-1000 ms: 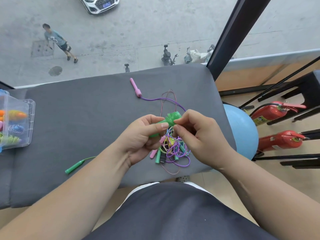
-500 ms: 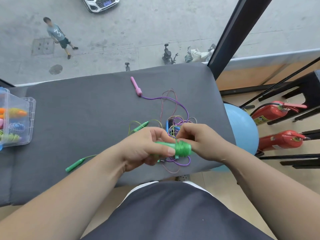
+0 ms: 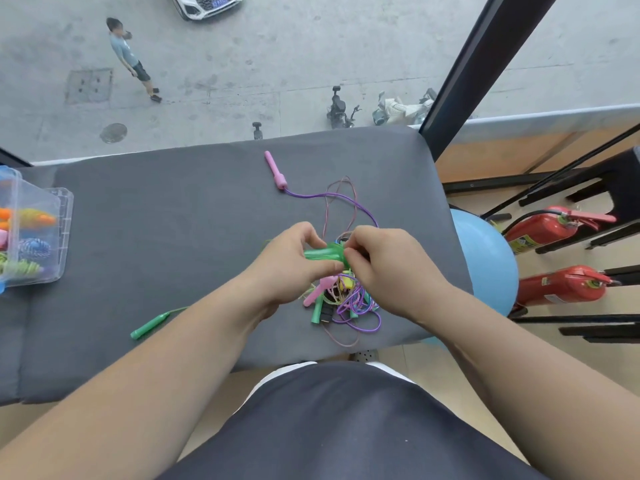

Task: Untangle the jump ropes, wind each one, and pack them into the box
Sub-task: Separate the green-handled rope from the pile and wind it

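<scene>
Both hands, left hand [image 3: 290, 268] and right hand [image 3: 388, 268], pinch a green wound rope [image 3: 323, 254] above the grey padded bench [image 3: 173, 237] (street visible below the window).

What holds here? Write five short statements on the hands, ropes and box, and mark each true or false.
1. Both hands, left hand and right hand, hold the green handle. True.
2. The box is empty. False: it already holds coloured wound ropes.
3. A pink handle lies alone on the mat, beyond the hands. True.
4. The tangle is fully sorted. False: purple, pink and green ropes lie knotted below the hands.
5. The loose green handle sits right of the tangle. False: it lies to the left, under the left forearm.
</scene>
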Action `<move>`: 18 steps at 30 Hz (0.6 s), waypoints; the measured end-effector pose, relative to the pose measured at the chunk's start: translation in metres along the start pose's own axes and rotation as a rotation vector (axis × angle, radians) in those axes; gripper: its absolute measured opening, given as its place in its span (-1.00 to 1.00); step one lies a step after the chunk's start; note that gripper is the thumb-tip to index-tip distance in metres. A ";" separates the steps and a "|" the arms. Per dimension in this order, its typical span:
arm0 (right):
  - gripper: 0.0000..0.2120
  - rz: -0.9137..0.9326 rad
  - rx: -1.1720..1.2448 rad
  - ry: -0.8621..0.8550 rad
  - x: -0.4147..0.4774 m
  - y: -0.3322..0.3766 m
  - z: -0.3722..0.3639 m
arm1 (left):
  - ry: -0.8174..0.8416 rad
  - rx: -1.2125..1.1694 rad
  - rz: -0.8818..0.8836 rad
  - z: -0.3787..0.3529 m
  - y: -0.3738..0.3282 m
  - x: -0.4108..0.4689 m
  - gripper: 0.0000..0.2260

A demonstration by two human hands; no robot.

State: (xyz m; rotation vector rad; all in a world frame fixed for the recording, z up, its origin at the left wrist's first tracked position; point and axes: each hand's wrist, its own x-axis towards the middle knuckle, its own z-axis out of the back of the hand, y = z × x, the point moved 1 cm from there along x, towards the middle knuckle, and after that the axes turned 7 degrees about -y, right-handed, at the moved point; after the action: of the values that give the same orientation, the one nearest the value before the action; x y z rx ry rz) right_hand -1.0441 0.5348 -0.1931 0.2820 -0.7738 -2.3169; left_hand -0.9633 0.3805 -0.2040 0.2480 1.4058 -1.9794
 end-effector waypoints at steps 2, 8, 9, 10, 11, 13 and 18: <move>-0.89 0.012 0.031 -0.059 -0.005 0.004 -0.001 | -0.029 -0.165 0.083 -0.001 -0.001 0.001 -0.72; -0.91 -0.014 0.167 -0.109 -0.018 -0.006 -0.002 | 0.119 -0.623 0.206 0.005 -0.014 -0.002 -0.83; -0.89 -0.017 0.179 -0.103 -0.020 -0.011 -0.002 | 0.146 -0.679 0.205 0.003 -0.016 -0.004 -0.84; -0.87 -0.017 0.182 -0.093 -0.021 -0.014 -0.002 | 0.160 -0.741 0.211 0.002 -0.018 -0.005 -0.86; -0.84 -0.013 0.182 -0.079 -0.022 -0.016 -0.003 | 0.166 -0.798 0.218 0.002 -0.018 -0.007 -0.88; -0.82 0.018 0.173 -0.053 -0.024 -0.016 -0.006 | 0.182 -0.880 0.223 0.002 -0.020 -0.010 -0.92; -0.75 0.134 0.062 -0.022 -0.030 -0.009 -0.013 | 0.273 -0.990 0.229 -0.002 -0.016 -0.022 -0.94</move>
State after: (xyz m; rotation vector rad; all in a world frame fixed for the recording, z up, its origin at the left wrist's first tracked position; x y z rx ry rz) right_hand -1.0210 0.5538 -0.2089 0.2253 -0.8512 -2.1768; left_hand -0.9574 0.3944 -0.1817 0.2035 2.2275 -0.9126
